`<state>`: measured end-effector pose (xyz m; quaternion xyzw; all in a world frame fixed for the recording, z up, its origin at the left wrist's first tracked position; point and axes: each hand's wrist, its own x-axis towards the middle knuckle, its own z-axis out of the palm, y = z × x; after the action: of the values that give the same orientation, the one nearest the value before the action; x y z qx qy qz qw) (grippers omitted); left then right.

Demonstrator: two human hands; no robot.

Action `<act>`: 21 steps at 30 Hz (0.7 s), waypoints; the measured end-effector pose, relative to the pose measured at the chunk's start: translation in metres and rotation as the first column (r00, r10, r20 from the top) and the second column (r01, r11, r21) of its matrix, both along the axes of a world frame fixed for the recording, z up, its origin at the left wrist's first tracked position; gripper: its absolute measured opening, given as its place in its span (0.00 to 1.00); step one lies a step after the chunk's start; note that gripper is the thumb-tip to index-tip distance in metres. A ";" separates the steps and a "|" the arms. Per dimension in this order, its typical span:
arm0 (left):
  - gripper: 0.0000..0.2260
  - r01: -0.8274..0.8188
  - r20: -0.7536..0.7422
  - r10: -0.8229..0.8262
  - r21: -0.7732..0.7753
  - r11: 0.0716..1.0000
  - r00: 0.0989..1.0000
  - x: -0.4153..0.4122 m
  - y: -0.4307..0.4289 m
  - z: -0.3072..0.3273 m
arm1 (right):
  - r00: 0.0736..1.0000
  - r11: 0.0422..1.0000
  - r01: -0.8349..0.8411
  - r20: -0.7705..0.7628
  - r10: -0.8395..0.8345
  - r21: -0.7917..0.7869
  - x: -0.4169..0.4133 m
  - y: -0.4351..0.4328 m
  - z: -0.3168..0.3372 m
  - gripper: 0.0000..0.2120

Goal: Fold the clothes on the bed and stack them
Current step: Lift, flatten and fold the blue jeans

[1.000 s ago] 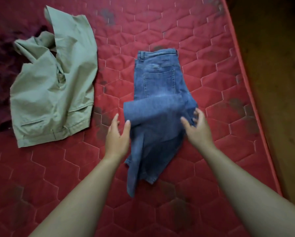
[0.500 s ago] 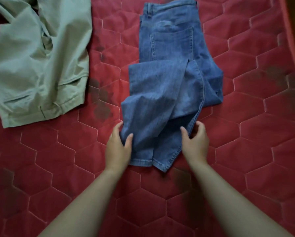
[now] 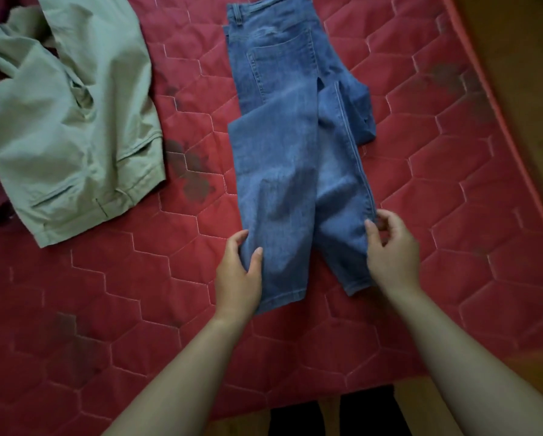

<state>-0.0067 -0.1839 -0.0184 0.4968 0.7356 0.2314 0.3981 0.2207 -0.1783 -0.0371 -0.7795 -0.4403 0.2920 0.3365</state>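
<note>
The jeans (image 3: 279,158) lay on the bed (image 3: 421,190), waistband far, legs near and splayed. My left hand (image 3: 238,272) pinched the left leg's edge; my right hand (image 3: 393,250) apparently pinched the right seam. Recommended: bring legs together, align hems, then fold toward the waistband.

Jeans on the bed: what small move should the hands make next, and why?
Probably slide the right hand leftward, laying its leg over the other. The left hand grips the opposite edge of the jeans, and the hems lie apart, so the legs need aligning before any fold.
</note>
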 end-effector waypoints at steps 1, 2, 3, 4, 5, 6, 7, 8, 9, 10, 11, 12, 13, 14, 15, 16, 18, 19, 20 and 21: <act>0.17 0.035 -0.034 -0.036 -0.039 0.999 0.999 -0.003 -0.010 -0.006 | 0.999 0.996 0.004 0.052 0.000 -0.094 0.001 -0.013 -0.008 0.09; 0.18 0.068 -0.071 -0.073 -0.074 0.995 0.995 -0.006 -0.018 -0.013 | 0.997 0.983 0.012 0.076 0.002 -0.183 0.002 -0.024 -0.018 0.12; 0.19 0.092 -0.103 -0.103 -0.101 0.991 0.989 -0.009 -0.025 -0.020 | 0.995 0.969 0.020 0.096 0.004 -0.244 0.002 -0.032 -0.027 0.15; 0.20 0.106 -0.125 -0.121 -0.114 0.988 0.985 -0.012 -0.028 -0.027 | 0.992 0.963 0.035 0.128 -0.001 -0.266 0.003 -0.036 -0.033 0.17; 0.21 0.112 -0.132 -0.127 -0.115 0.987 0.983 -0.014 -0.031 -0.033 | 0.986 0.964 0.054 0.168 -0.010 -0.261 0.003 -0.036 -0.036 0.17; 0.21 0.111 -0.123 -0.125 -0.109 0.988 0.985 -0.015 -0.031 -0.037 | 0.979 0.971 0.063 0.203 -0.015 -0.232 0.004 -0.034 -0.036 0.16; 0.21 0.109 -0.104 -0.119 -0.098 0.989 0.987 -0.016 -0.032 -0.040 | 0.977 0.982 0.050 0.214 -0.010 -0.182 0.006 -0.031 -0.033 0.15; 0.21 0.110 -0.082 -0.117 -0.085 0.990 0.990 -0.017 -0.032 -0.042 | 0.980 0.992 0.016 0.198 0.009 -0.123 0.007 -0.029 -0.029 0.13; 0.20 0.108 -0.057 -0.113 -0.070 0.992 0.992 -0.017 -0.032 -0.043 | 0.988 0.998 -0.020 0.153 0.030 -0.067 0.008 -0.028 -0.022 0.11; 0.20 0.100 -0.027 -0.102 -0.056 0.993 0.994 -0.016 -0.033 -0.043 | 0.995 0.999 -0.039 0.095 0.041 -0.015 0.010 -0.031 -0.016 0.09; 0.19 0.085 0.007 -0.085 -0.046 0.995 0.996 -0.015 -0.036 -0.042 | 0.998 0.999 -0.044 0.049 0.043 0.025 0.012 -0.036 -0.011 0.08; 0.19 0.071 0.037 -0.069 -0.042 0.997 0.997 -0.013 -0.041 -0.041 | 0.999 0.998 -0.042 0.036 0.041 0.040 0.015 -0.044 -0.006 0.07; 0.18 0.064 0.058 -0.062 -0.040 0.997 0.996 -0.012 -0.048 -0.039 | 0.998 0.999 -0.041 0.044 0.040 0.025 0.018 -0.054 -0.004 0.06; 0.18 0.064 0.075 -0.060 -0.045 0.997 0.995 -0.011 -0.055 -0.038 | 0.996 0.998 -0.050 0.072 0.052 -0.036 0.021 -0.066 -0.006 0.06; 0.18 0.062 0.098 -0.056 -0.054 0.997 0.994 -0.010 -0.063 -0.036 | 0.990 0.987 -0.064 0.112 0.081 -0.149 0.023 -0.077 -0.011 0.08; 0.18 0.055 0.123 -0.046 -0.065 0.996 0.991 -0.009 -0.070 -0.035 | 0.979 0.955 -0.074 0.163 0.124 -0.287 0.024 -0.086 -0.016 0.13; 0.17 0.023 0.150 -0.013 -0.065 0.998 0.989 -0.007 -0.079 -0.032 | 0.956 0.917 -0.088 0.226 0.188 -0.390 0.022 -0.095 -0.024 0.21; 0.17 0.005 0.150 0.003 -0.051 0.999 0.989 -0.007 -0.081 -0.030 | 0.952 0.934 -0.116 0.231 0.201 -0.338 0.018 -0.095 -0.027 0.22; 0.17 -0.007 0.149 0.012 -0.033 0.999 0.989 -0.006 -0.081 -0.028 | 0.953 0.950 -0.156 0.213 0.217 -0.272 0.012 -0.091 -0.027 0.22; 0.16 -0.012 0.148 0.014 -0.015 1.000 0.989 -0.005 -0.081 -0.025 | 0.960 0.958 -0.190 0.162 0.227 -0.215 0.004 -0.085 -0.029 0.20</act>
<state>-0.0116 -0.2645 -0.0437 0.4707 0.7088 0.2651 0.4536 0.2251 -0.2631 -0.0659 -0.7817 -0.5185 0.2945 0.1826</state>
